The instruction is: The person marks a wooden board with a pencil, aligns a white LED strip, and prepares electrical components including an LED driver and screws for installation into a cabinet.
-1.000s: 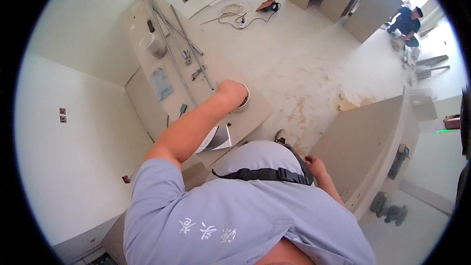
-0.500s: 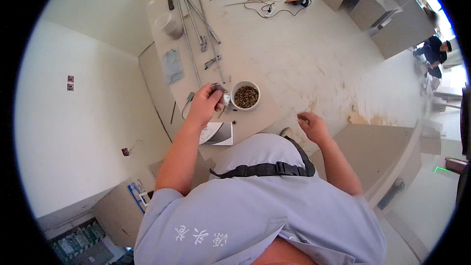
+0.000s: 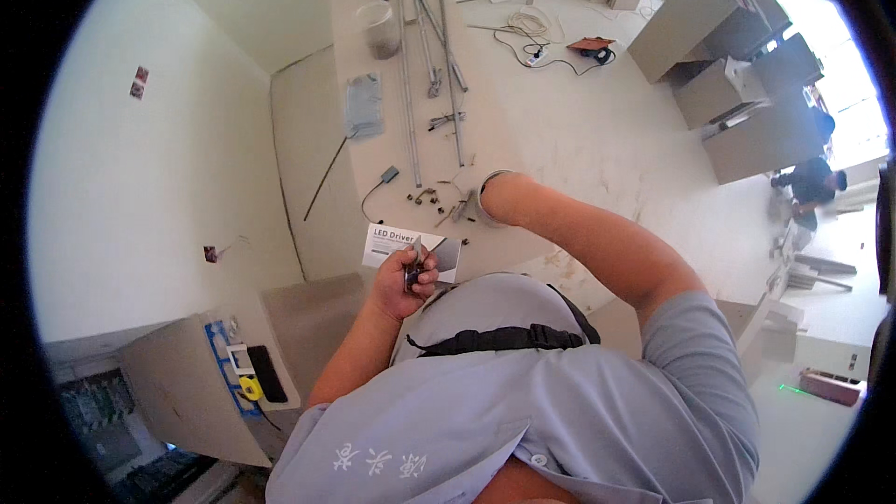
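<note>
My left hand (image 3: 403, 282) is close to my waist, over a white and grey printed card (image 3: 446, 256). Its fingers are curled around small dark and grey metal-looking pieces (image 3: 413, 271), whose exact kind I cannot make out. My right hand (image 3: 507, 198) reaches down into a small white tub (image 3: 483, 209), and its fingers are hidden inside. Several small brassy fittings (image 3: 430, 196) lie loose on the long board beside the tub. A small grey box with a thin black cable (image 3: 389, 174) rests to their left.
Long metal rods (image 3: 408, 103) and a clear bucket (image 3: 377, 30) lie farther up the board (image 3: 485, 65), near a clear plastic pack (image 3: 364, 105). Cabinet boxes (image 3: 686, 23) stand far right, with a crouching person (image 3: 810, 183) nearby. A yellow tape measure (image 3: 250, 387) sits lower left.
My left hand has drawn back toward my waist. My right hand has swung left into the tub. Loose fittings now show on the board, and the whole view has shifted.
</note>
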A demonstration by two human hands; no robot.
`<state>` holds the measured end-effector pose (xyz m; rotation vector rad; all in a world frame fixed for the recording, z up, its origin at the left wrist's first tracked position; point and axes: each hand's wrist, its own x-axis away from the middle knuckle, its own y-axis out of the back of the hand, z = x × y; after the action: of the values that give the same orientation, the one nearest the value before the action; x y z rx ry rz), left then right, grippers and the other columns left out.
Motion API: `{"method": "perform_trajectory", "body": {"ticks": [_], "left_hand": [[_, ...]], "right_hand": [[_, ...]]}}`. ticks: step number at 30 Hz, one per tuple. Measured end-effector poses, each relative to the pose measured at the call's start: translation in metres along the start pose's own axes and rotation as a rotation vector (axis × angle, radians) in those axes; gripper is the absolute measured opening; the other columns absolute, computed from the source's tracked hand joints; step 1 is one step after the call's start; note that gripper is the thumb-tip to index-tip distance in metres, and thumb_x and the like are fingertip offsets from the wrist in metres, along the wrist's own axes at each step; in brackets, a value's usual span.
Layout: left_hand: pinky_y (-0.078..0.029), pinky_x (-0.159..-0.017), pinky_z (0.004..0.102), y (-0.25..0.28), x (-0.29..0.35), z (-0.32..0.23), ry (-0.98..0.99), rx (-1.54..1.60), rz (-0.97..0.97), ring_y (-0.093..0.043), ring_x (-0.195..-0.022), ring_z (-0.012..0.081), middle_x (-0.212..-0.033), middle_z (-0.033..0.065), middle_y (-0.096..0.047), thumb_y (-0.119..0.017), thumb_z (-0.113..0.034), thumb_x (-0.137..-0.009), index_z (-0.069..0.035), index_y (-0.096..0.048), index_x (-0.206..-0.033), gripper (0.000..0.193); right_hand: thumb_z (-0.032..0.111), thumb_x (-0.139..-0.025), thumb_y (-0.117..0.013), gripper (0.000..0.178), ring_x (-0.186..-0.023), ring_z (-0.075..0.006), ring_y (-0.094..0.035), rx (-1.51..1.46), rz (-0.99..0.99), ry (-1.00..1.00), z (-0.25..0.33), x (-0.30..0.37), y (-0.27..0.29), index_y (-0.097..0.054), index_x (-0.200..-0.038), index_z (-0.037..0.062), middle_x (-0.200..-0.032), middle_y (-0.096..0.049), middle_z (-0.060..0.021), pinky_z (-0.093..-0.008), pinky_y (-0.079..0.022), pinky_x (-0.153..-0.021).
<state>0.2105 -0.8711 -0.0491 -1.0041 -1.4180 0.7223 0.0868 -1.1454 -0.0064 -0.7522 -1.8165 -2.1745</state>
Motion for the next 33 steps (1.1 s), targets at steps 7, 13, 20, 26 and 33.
{"method": "perform_trajectory", "body": {"ticks": [7, 13, 20, 26, 33], "left_hand": [[-0.045, -0.051, 0.0232, 0.023, 0.018, 0.003, -0.063, -0.041, -0.083, -0.059, -0.071, 0.0168, -0.086, 0.007, -0.062, -0.059, -0.026, -0.095, -0.005, -0.062, -0.103, 0.022], [-0.058, -0.064, 0.0297, 0.002, 0.034, -0.011, -0.173, -0.083, -0.158, -0.068, -0.08, 0.0213, -0.098, 0.0106, -0.067, -0.063, -0.015, -0.092, -0.006, -0.06, -0.112, 0.023], [-0.061, -0.076, 0.0354, 0.033, 0.026, -0.023, -0.001, 0.017, 0.176, -0.067, -0.091, 0.0221, -0.11, 0.0132, -0.063, -0.058, -0.008, -0.088, -0.008, -0.056, -0.123, 0.035], [-0.059, -0.087, 0.0391, -0.014, 0.002, -0.021, 0.046, -0.108, 0.018, -0.067, -0.095, 0.0273, -0.115, 0.0173, -0.066, -0.053, -0.003, -0.085, -0.001, -0.056, -0.132, 0.047], [-0.058, -0.096, 0.046, -0.028, -0.046, -0.006, 0.17, -0.157, 0.053, -0.068, -0.11, 0.0318, -0.119, 0.0197, -0.066, -0.052, -0.006, -0.09, 0.001, -0.057, -0.13, 0.041]], "right_hand": [[0.008, -0.078, -0.068, 0.015, -0.094, -0.0385, -0.071, 0.079, 0.036, 0.07, -0.005, -0.013, -0.009, -0.077, -0.09, 0.0039, -0.099, -0.073, -0.0199, -0.0477, -0.057, -0.08], [0.007, -0.076, -0.068, 0.012, -0.092, -0.0403, -0.07, -0.029, 0.004, 0.041, -0.005, -0.004, -0.01, -0.074, -0.086, 0.0043, -0.095, -0.072, -0.0216, -0.0482, -0.056, -0.079], [0.013, -0.073, -0.071, 0.017, -0.08, -0.0369, -0.069, -0.274, -0.191, -0.078, -0.005, 0.03, 0.019, -0.074, -0.088, 0.0071, -0.086, -0.072, -0.0189, -0.0451, -0.056, -0.074], [0.019, -0.074, -0.074, 0.02, -0.078, -0.0308, -0.069, -0.756, -0.341, -0.268, -0.006, 0.072, 0.017, -0.074, -0.091, 0.0089, -0.087, -0.072, -0.0156, -0.0423, -0.056, -0.074], [0.023, -0.082, -0.069, 0.021, -0.099, -0.0363, -0.066, -0.347, -0.374, -0.164, 0.008, 0.056, 0.001, -0.072, -0.097, 0.0094, -0.103, -0.07, -0.0132, -0.0468, -0.054, -0.088]]}}
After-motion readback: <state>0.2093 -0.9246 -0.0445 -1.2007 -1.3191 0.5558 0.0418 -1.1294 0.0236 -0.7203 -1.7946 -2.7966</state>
